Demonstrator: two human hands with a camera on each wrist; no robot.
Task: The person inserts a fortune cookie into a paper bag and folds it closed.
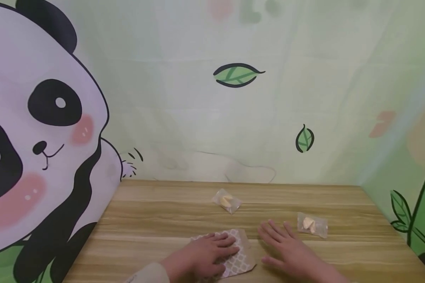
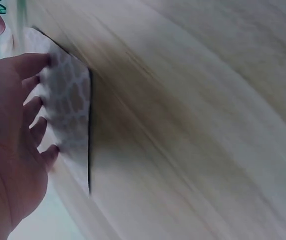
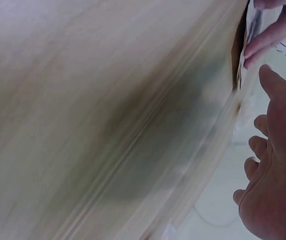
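Note:
A flat paper bag (image 1: 241, 259) with a pale lattice pattern and a plain brown strip along its right side lies on the wooden table. My left hand (image 1: 212, 253) rests on it with the fingers spread, covering much of its left part. In the left wrist view, the fingertips of the left hand (image 2: 13, 120) lie along the patterned paper (image 2: 73, 100). To the right of the bag, my right hand (image 1: 287, 245) holds nothing, its fingers straight and low over the tabletop. A wrapped fortune cookie (image 1: 312, 225) lies just beyond and right of it.
Farther back on the table (image 1: 156, 212) lies another wrapped fortune cookie (image 1: 227, 201), behind the bag. A pale green cloth backdrop (image 1: 184, 118) with a large printed panda (image 1: 56, 157) rises along the table's rear and sides.

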